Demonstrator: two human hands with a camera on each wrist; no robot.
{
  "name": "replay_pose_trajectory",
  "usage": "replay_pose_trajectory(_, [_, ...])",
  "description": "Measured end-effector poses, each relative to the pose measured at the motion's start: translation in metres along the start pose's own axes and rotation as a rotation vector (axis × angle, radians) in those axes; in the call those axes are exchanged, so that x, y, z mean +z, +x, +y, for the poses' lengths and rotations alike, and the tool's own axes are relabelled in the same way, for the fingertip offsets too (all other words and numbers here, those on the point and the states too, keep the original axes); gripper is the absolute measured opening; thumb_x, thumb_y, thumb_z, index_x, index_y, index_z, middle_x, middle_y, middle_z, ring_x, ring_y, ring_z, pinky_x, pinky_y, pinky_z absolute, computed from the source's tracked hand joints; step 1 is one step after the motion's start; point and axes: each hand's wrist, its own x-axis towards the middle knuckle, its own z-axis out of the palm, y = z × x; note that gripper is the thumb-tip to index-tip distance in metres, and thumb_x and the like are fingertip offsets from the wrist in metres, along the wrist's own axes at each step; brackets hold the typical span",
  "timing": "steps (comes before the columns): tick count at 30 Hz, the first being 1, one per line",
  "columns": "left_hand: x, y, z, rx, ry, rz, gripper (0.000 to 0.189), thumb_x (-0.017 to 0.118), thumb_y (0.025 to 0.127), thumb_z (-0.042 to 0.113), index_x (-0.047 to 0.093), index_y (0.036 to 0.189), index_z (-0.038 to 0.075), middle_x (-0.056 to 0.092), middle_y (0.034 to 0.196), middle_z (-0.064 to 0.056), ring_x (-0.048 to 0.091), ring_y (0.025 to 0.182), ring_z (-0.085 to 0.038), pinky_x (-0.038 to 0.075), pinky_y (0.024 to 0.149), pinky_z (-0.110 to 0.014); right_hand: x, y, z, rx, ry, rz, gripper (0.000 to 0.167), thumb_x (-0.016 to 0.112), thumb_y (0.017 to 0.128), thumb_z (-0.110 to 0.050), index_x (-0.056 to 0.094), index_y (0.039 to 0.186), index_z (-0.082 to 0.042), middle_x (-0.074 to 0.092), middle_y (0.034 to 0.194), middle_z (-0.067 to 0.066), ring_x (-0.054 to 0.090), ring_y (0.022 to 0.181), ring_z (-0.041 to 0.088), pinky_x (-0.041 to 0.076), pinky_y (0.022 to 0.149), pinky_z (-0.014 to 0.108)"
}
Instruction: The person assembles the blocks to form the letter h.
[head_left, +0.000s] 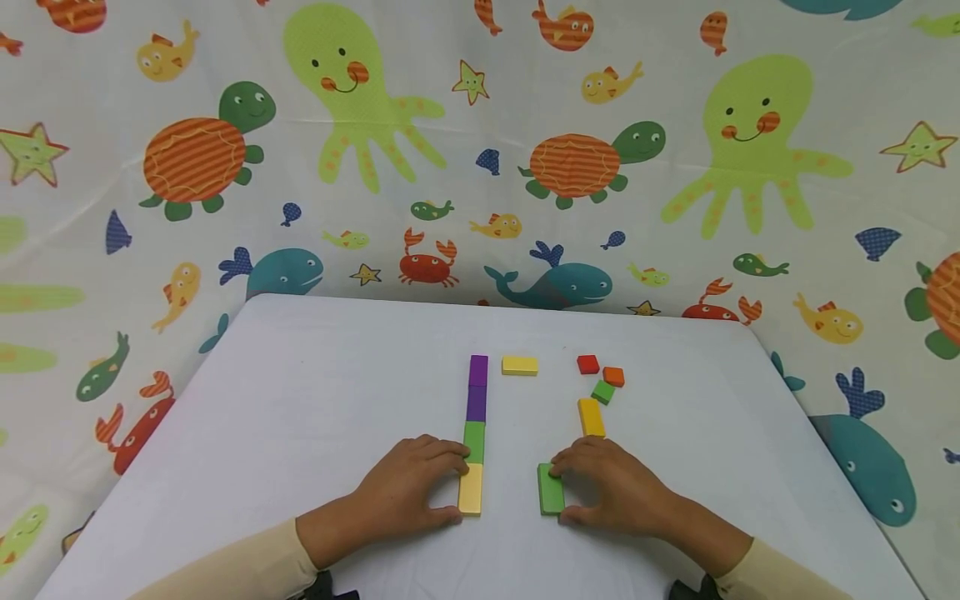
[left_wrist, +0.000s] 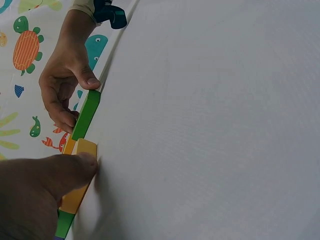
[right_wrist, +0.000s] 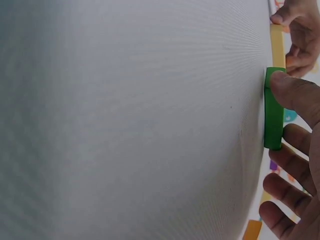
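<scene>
A straight row on the white table runs from two purple blocks through a green block to a pale yellow block at its near end. My left hand pinches that yellow block lengthwise, thumb at its near end and fingertips by the green joint. To the right, apart from the row, lies a longer green block. Its two ends are between the thumb and index finger of my right hand; the right wrist view shows the other fingers spread loosely beside this green block.
A yellow block lies right of the row's far end. Past my right hand are an orange-yellow block, a small green block, an orange one and a red one. A sea-animal printed cloth hangs behind the table.
</scene>
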Motion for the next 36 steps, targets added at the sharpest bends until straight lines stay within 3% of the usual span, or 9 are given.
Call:
replay_pose_trajectory(15, [0.0, -0.001, 0.0, -0.004, -0.015, 0.009, 0.046, 0.088, 0.079, 0.043, 0.069, 0.115, 0.021, 0.062, 0.135, 0.008, 0.056, 0.122, -0.015, 0.047, 0.098, -0.044, -0.003, -0.002, 0.001, -0.034, -0.012, 0.017, 0.053, 0.081, 0.08, -0.059, 0.069, 0.123, -0.031, 0.062, 0.126, -0.022, 0.052, 0.122, 0.01, 0.045, 0.107, 0.046])
replay_pose_trajectory(23, [-0.001, -0.001, 0.0, -0.02, -0.02, -0.017, 0.047, 0.087, 0.08, 0.046, 0.069, 0.117, 0.024, 0.061, 0.137, 0.009, 0.055, 0.124, -0.015, 0.046, 0.101, -0.044, -0.019, 0.002, 0.013, 0.097, -0.055, 0.045, 0.061, 0.085, 0.076, -0.059, 0.067, 0.127, -0.03, 0.061, 0.13, -0.018, 0.049, 0.127, 0.013, 0.046, 0.107, 0.046])
replay_pose_trajectory(29, [0.0, 0.0, -0.001, -0.002, -0.013, -0.005, 0.047, 0.087, 0.079, 0.046, 0.069, 0.117, 0.023, 0.061, 0.137, 0.008, 0.055, 0.123, -0.015, 0.047, 0.1, -0.045, -0.032, 0.007, 0.028, 0.153, -0.07, 0.13, 0.065, 0.092, 0.073, -0.044, 0.068, 0.13, -0.024, 0.063, 0.127, -0.012, 0.052, 0.123, 0.017, 0.052, 0.1, 0.044])
replay_pose_trajectory(36, [0.0, -0.001, -0.002, 0.004, -0.018, -0.004, 0.046, 0.086, 0.08, 0.044, 0.069, 0.116, 0.022, 0.061, 0.137, 0.008, 0.056, 0.122, -0.015, 0.047, 0.099, -0.046, -0.037, 0.01, 0.047, 0.185, -0.073, 0.17, 0.064, 0.093, 0.074, -0.038, 0.068, 0.13, -0.019, 0.064, 0.123, -0.007, 0.053, 0.12, 0.021, 0.053, 0.097, 0.047])
